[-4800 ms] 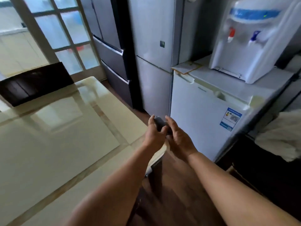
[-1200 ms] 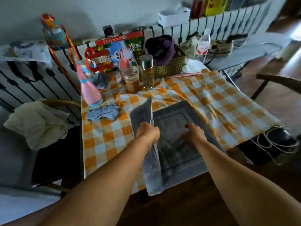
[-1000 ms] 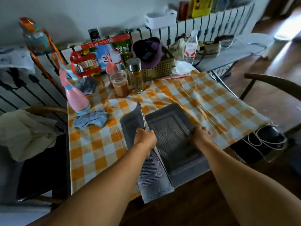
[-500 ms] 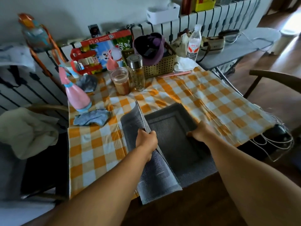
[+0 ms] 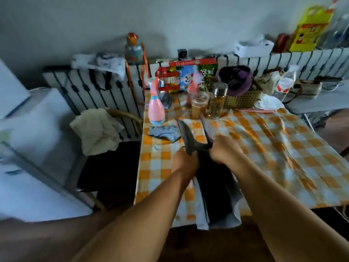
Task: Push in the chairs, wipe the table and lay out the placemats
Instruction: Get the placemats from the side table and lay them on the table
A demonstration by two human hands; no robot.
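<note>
Grey placemats [image 5: 217, 184] are lifted off a side table covered by an orange and white checked cloth [image 5: 283, 154]. My left hand [image 5: 184, 163] grips their left edge and my right hand [image 5: 224, 150] grips the right edge. The mats fold into a V between my hands, with two corners sticking up. Their lower ends hang over the table's near edge. How many mats there are cannot be told.
A pink spray bottle [image 5: 155, 110], a crumpled blue cloth [image 5: 164, 132], a plastic cup [image 5: 199, 104], a glass bottle [image 5: 217, 100] and a wicker basket [image 5: 239, 99] crowd the table's back. Left stands a dark chair [image 5: 107, 165] with a pale cloth [image 5: 96, 129] on its backrest.
The mats lay spread on the cloth half a second ago; now both hands have drawn together and raised them into a fold. The view has swung left.
</note>
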